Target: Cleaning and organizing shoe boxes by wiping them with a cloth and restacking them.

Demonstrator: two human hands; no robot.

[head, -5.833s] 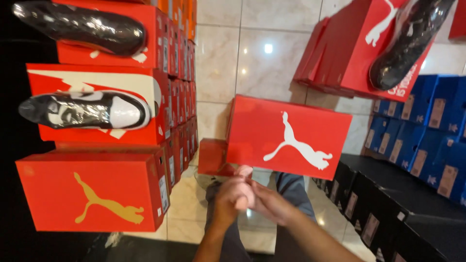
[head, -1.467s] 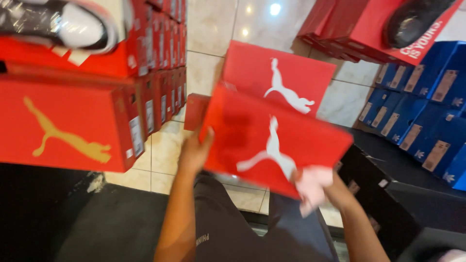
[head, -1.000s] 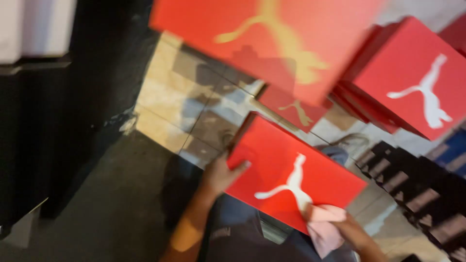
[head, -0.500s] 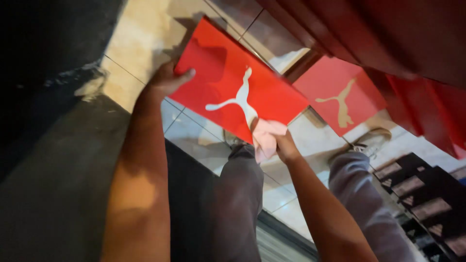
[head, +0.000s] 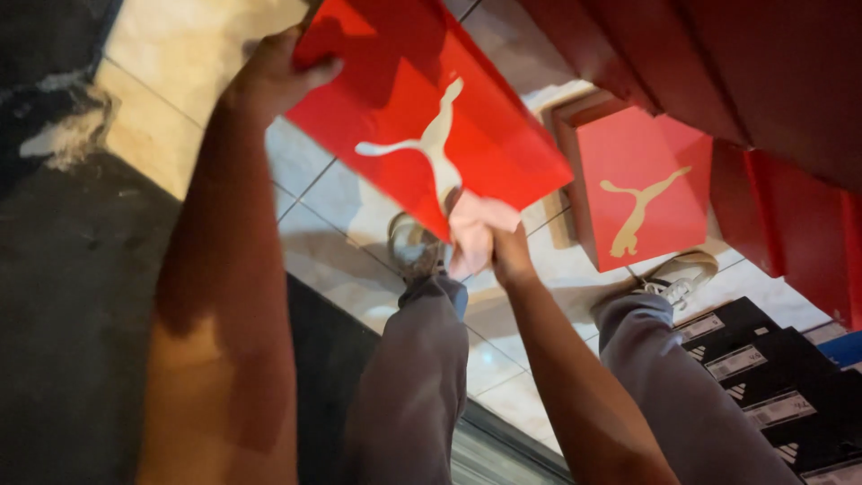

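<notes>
Red shoebox (head: 422, 117) with a white leaping-cat logo on the lid, held tilted above the floor in front of the person's knees, upper left of centre in the head view. Left hand (head: 274, 76) grips its far upper-left corner, fingers wrapped over the edge, thumb on the lid face. Right hand (head: 498, 247) is at the box's lower corner, fingers closed around a pink cloth (head: 476, 229) bunched against the box edge; exact finger spread hidden by the cloth. Both forearms reach forward, bare.

Below the box: grey trouser legs (head: 413, 386), two pale sneakers (head: 678, 274) on the light tiled floor (head: 180, 45). Just right of the held box, a second red shoebox (head: 642, 184) with a gold cat logo stands on the floor, leaning against a stack of more red boxes (head: 763, 99) at upper right. Black shoeboxes (head: 763, 377) with white labels at lower right. Dark mat (head: 72, 296) on the left.
</notes>
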